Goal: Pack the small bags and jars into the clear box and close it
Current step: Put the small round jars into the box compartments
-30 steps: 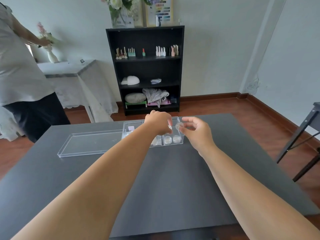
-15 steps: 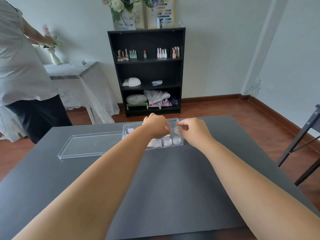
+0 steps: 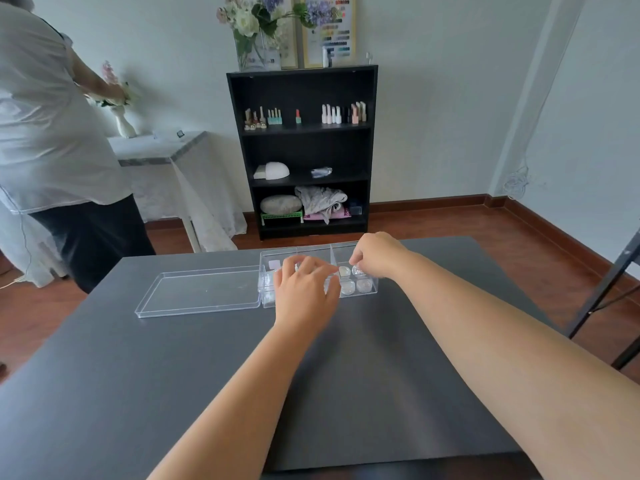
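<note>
The clear box (image 3: 278, 253) stands open at the far middle of the dark table (image 3: 173, 375). Its flat clear lid (image 3: 201, 292) lies on the table just to the left, touching it. Several small round jars (image 3: 347, 288) sit in the box's right compartment. A small pinkish bag (image 3: 274, 264) shows in the left compartment. My right hand (image 3: 379, 254) reaches over the right compartment, fingertips pinched on the back jar (image 3: 359, 270). My left hand (image 3: 304, 287) hovers over the middle compartment with fingers spread, hiding what is under it.
A person (image 3: 52, 133) stands at the far left beside a cloth-covered side table (image 3: 162, 150). A black shelf (image 3: 301, 150) with bottles stands against the back wall. A dark metal chair frame (image 3: 606, 292) is at the right, off the table's edge.
Both hands have come down from above the box towards the compartments. My right hand lowered its jar into the right compartment. My left hand spread its fingers and shifted nearer.
</note>
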`<state>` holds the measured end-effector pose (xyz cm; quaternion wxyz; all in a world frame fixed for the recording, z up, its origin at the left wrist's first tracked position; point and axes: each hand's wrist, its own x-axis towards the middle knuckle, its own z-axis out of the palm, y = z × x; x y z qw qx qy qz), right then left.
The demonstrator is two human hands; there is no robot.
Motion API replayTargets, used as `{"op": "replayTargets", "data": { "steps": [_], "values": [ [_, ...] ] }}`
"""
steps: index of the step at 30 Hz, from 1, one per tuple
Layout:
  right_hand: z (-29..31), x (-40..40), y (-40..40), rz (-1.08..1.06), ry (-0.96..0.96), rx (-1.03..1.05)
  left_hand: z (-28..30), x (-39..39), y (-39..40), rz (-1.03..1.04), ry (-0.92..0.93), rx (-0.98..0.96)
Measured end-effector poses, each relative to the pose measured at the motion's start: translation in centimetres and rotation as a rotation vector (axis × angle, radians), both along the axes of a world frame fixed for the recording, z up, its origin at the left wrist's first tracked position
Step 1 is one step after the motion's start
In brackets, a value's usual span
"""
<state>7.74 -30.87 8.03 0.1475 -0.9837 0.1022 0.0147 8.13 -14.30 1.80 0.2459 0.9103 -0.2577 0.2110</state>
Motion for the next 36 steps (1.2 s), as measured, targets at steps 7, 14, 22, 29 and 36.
{"op": "replayTargets", "data": {
  "steps": [7, 14, 22, 29, 36],
  "values": [
    [-0.6, 0.1, -0.2, -0.004, -0.029, 0.004, -1.2, -0.4, 1.1, -0.002, -0.029, 0.009],
    [-1.6, -1.1, -0.8, 0.016, -0.161, -0.02, -1.3, -0.5, 1.3, -0.014, -0.062, -0.024],
    [-2.4, -1.4, -1.0, 0.014, -0.116, 0.03, -1.5, -0.4, 1.3, -0.018, -0.042, -0.024],
    [-3.1, -1.8, -1.1, -0.017, -0.185, 0.118, -1.5, -0.2, 1.5, -0.023, -0.018, -0.084],
    [-3.8, -2.1, -1.4, 0.0, -0.456, 0.133, -1.1, 2.3, 7.0, 0.147, -0.047, -0.287]
  ]
}}
